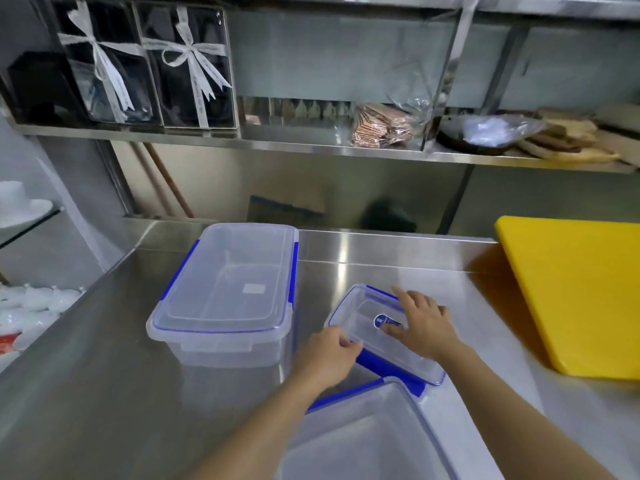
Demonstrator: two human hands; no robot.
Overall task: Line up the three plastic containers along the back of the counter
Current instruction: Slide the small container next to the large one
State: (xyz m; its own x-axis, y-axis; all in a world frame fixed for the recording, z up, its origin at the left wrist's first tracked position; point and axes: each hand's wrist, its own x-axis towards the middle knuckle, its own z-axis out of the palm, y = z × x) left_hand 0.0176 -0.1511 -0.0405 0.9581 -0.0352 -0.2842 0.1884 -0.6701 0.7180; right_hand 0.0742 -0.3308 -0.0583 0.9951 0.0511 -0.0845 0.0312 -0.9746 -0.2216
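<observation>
Three clear plastic containers with blue clips stand on the steel counter (104, 358). The large container (225, 292) sits left of centre, lid on, reaching toward the back edge. A small container (360, 317) lies in the middle, turned at an angle. My left hand (329, 358) grips its near left corner with curled fingers. My right hand (422, 323) lies flat on its lid, fingers spread, over its right side. A third container (367, 434) fills the near edge below my arms, partly cut off by the frame.
A yellow cutting board (581, 292) lies on the counter's right side. A steel shelf (242, 143) above holds ribboned boxes (187, 64), a wrapped packet (381, 126) and bagged items. White dishes (31, 306) sit beyond the counter's left edge.
</observation>
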